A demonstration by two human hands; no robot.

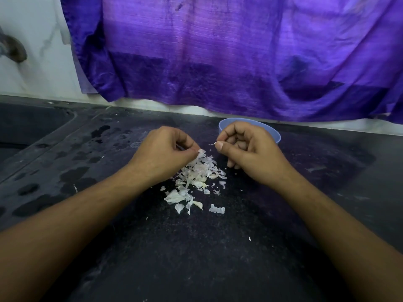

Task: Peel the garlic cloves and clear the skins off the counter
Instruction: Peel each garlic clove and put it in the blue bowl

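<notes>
**Left hand** [165, 153]: fingers [188, 142] curled inward. The thumb and forefinger tips pinch a flake of white garlic skin [201, 151] just over the far end of the heap. Whether a clove sits inside the curled hand cannot be told.

**Right hand** [246, 153]: thumb and forefinger pinch a thin curled sliver of skin [212, 144], its free end pointing toward the left hand. The remaining fingers are folded under the palm. The two hands are near each other but apart.

**Heap of white papery garlic skins** [196, 182]: lies loose on the counter between the two hands and spreads toward the viewer.
- One larger torn shred [217, 209] lies just beside the near edge.
- A few thicker cream pieces lie among the skins; whether they are clove or skin cannot be told.

**Pale blue round plastic bowl** [273, 130]: stands upright on the counter directly behind the right hand. The hand hides most of it, and its contents are not visible.

**Black speckled stone counter** [196, 258]: dusted with pale crumbs, with dark wet patches on its left part.

**Dark sink basin** [32, 127]: set into the counter at far left.

**Dull metal tap** [15, 49]: at upper left, against the white veined wall [39, 66].

**Purple woven cloth** [239, 51]: hangs across the wall, its hem just above the counter's back edge.
</notes>
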